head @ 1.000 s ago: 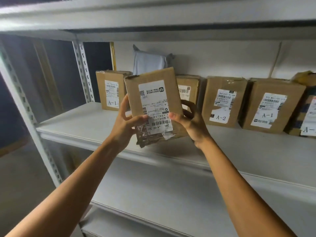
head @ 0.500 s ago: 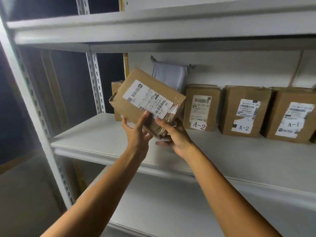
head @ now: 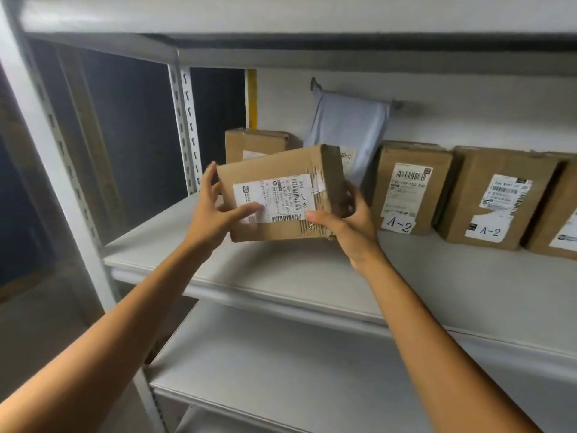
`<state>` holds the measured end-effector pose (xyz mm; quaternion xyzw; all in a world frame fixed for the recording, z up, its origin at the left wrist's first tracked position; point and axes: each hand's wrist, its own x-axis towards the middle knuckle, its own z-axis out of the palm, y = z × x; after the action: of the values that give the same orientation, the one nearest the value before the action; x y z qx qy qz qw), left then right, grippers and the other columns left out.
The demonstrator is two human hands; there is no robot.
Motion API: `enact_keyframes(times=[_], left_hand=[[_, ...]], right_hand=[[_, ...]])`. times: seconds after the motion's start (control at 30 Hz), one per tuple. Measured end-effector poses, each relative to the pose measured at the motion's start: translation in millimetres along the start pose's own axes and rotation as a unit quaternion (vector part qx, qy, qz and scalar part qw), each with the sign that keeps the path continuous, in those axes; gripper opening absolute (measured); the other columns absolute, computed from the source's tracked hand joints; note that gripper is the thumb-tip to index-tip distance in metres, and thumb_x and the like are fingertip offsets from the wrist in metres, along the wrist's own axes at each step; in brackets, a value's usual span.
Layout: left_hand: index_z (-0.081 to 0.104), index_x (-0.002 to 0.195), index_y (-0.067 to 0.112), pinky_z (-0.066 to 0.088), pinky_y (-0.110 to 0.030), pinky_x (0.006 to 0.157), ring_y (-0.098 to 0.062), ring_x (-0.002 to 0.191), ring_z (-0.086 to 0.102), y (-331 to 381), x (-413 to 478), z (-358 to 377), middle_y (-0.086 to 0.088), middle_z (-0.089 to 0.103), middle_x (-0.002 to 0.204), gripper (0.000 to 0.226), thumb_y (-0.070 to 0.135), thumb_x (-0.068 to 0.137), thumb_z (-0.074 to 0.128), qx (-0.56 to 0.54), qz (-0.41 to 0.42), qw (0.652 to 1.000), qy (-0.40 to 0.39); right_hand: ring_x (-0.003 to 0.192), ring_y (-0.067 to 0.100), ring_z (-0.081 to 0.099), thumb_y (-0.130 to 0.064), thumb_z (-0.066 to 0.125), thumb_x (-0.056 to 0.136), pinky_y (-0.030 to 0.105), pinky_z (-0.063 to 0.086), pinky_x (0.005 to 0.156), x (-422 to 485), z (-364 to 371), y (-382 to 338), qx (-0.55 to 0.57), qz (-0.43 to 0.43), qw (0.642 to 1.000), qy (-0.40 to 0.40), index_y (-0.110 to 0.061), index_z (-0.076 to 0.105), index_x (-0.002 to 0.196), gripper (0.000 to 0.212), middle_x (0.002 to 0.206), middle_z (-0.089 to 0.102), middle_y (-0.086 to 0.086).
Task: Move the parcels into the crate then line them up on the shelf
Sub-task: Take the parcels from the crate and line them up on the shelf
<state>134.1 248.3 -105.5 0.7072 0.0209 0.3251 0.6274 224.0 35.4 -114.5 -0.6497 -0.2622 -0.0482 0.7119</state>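
Observation:
A brown cardboard parcel (head: 281,195) with a white shipping label is held above the white shelf board (head: 281,270), its long side lying sideways. My left hand (head: 215,210) grips its left end, thumb across the label. My right hand (head: 346,223) grips its lower right corner. Behind it a row of parcels stands against the back wall: a brown box (head: 253,143) at the far left, a grey mailer bag (head: 352,126), then two boxes marked A-2 (head: 409,185) (head: 496,198). No crate is in view.
Another box (head: 562,232) is cut off at the right edge. A perforated upright post (head: 185,129) stands left of the row. A shelf board (head: 281,370) lies below, and the upper shelf (head: 281,23) hangs close overhead.
The parcel has been turned from upright through a tilt to lying sideways, and has moved toward the gap in front of the grey mailer. My hands have shifted to its two ends.

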Motion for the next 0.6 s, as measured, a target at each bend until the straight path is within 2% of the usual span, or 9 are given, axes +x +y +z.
enact_keyframes(times=[0.07, 0.13, 0.23, 0.33, 0.37, 0.43, 0.5, 0.57, 0.6], left_hand=[[0.012, 0.149, 0.035, 0.045, -0.034, 0.098, -0.019, 0.133, 0.038, 2, 7, -5, -0.001, 0.022, 0.154, 0.103, 0.025, 0.072, 0.08, 0.103, 0.044, 0.994, 0.017], [0.03, 0.145, 0.029, 0.037, -0.039, 0.106, -0.02, 0.136, 0.03, 4, 11, -7, 0.0, 0.019, 0.153, 0.088, 0.03, 0.072, 0.078, 0.19, 0.059, 0.98, 0.028], [0.046, 0.128, 0.029, 0.049, -0.036, 0.097, -0.014, 0.118, 0.045, -1, 15, -13, 0.005, 0.037, 0.128, 0.063, 0.032, 0.073, 0.078, 0.193, 0.045, 0.979, 0.042], [0.048, 0.108, 0.04, 0.052, -0.031, 0.089, -0.017, 0.115, 0.05, -5, 19, -22, 0.001, 0.041, 0.123, 0.052, 0.041, 0.067, 0.081, 0.174, 0.041, 0.982, 0.056], [0.048, 0.103, 0.043, 0.052, -0.029, 0.088, -0.017, 0.114, 0.051, -6, 20, -23, 0.0, 0.041, 0.123, 0.05, 0.043, 0.066, 0.082, 0.168, 0.04, 0.983, 0.059], [0.048, 0.101, 0.043, 0.052, -0.025, 0.082, -0.015, 0.111, 0.053, -10, 20, -25, -0.001, 0.043, 0.123, 0.048, 0.043, 0.067, 0.082, 0.159, 0.037, 0.984, 0.067], [0.051, 0.106, 0.032, 0.051, -0.018, 0.074, -0.012, 0.105, 0.056, -12, 19, -26, 0.001, 0.046, 0.119, 0.046, 0.039, 0.071, 0.08, 0.161, 0.045, 0.982, 0.087], [0.051, 0.111, 0.023, 0.05, -0.013, 0.066, -0.006, 0.099, 0.056, -17, 19, -29, 0.006, 0.047, 0.111, 0.047, 0.034, 0.075, 0.078, 0.151, 0.04, 0.982, 0.108], [0.051, 0.112, 0.022, 0.051, -0.012, 0.066, -0.004, 0.096, 0.056, -19, 19, -31, 0.006, 0.048, 0.11, 0.047, 0.035, 0.076, 0.078, 0.148, 0.032, 0.982, 0.113]], right_hand=[[0.102, 0.008, 0.065, -0.027, 0.087, 0.057, 0.026, 0.055, 0.082, 4, 6, 1, -0.035, -0.026, 0.999, -0.024, -0.026, 0.055, 0.122, 0.072, 0.112, 0.068, -0.007], [0.103, 0.007, 0.065, -0.034, 0.086, 0.059, 0.027, 0.054, 0.084, 9, 13, 3, -0.053, -0.048, 0.997, -0.035, -0.027, 0.059, 0.119, 0.066, 0.112, 0.068, -0.009], [0.107, 0.006, 0.062, -0.044, 0.083, 0.06, 0.031, 0.054, 0.09, 20, 21, 5, -0.081, -0.058, 0.994, -0.038, -0.029, 0.06, 0.119, 0.065, 0.116, 0.066, -0.01], [0.122, 0.01, 0.051, -0.059, 0.083, 0.056, 0.036, 0.049, 0.1, 29, 30, 9, -0.109, -0.053, 0.993, -0.004, -0.028, 0.051, 0.132, 0.088, 0.134, 0.052, -0.005], [0.127, 0.011, 0.046, -0.055, 0.084, 0.059, 0.034, 0.045, 0.104, 29, 33, 10, -0.106, -0.045, 0.993, 0.014, -0.025, 0.042, 0.139, 0.096, 0.141, 0.043, -0.003], [0.126, 0.011, 0.04, -0.044, 0.085, 0.065, 0.024, 0.04, 0.101, 28, 43, 14, -0.086, -0.023, 0.994, 0.064, -0.02, 0.028, 0.146, 0.102, 0.145, 0.033, 0.002], [0.117, 0.009, 0.05, -0.046, 0.085, 0.064, 0.023, 0.043, 0.099, 29, 56, 18, -0.016, 0.025, 0.996, 0.082, -0.023, 0.04, 0.134, 0.086, 0.135, 0.049, 0.002], [0.105, 0.011, 0.062, -0.053, 0.082, 0.062, 0.042, 0.053, 0.094, 29, 69, 22, 0.022, 0.07, 0.996, 0.06, -0.031, 0.051, 0.107, 0.059, 0.112, 0.064, -0.009], [0.102, 0.011, 0.064, -0.055, 0.081, 0.06, 0.046, 0.055, 0.089, 29, 75, 25, 0.02, 0.073, 0.996, 0.054, -0.031, 0.051, 0.104, 0.058, 0.107, 0.066, -0.011]])
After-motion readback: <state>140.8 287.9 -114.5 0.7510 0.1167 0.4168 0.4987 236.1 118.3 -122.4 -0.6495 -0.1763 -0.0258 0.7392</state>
